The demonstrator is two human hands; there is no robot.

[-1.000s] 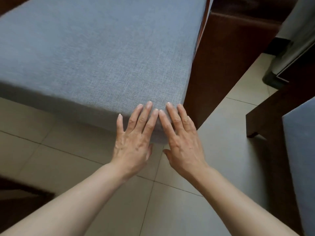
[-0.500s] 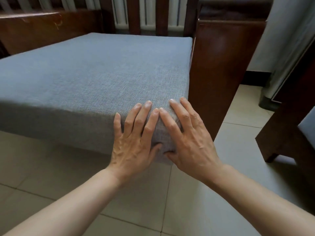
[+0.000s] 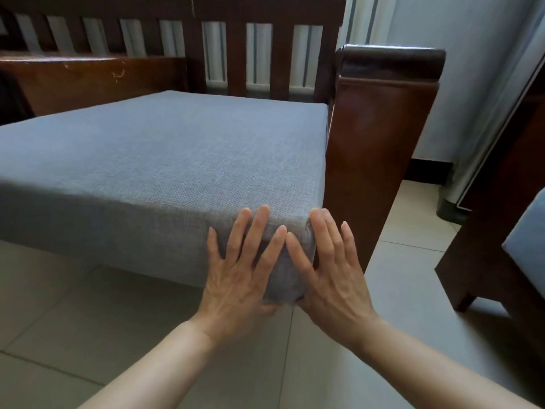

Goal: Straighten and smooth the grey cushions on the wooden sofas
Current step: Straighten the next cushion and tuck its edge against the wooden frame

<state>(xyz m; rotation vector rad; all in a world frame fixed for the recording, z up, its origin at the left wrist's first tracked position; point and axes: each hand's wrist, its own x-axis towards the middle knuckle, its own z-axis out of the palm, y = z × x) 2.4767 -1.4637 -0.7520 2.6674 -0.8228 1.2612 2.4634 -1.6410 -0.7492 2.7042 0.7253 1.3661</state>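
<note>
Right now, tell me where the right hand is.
In the head view the right hand lies flat against the front right corner of the grey cushion, beside the left hand and next to the wooden armrest.

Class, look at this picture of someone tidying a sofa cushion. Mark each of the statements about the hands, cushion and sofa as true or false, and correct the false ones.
1. Both hands lie with straight fingers against the front corner of the grey cushion. True: left hand, right hand.
2. The cushion lies on the floor. False: it sits on the wooden sofa, beside the armrest.
3. The sofa's backrest has upright wooden slats. True.
4. The right hand holds a cloth. False: it holds nothing and presses the cushion.
5. The floor is carpeted. False: it is tiled.
</note>
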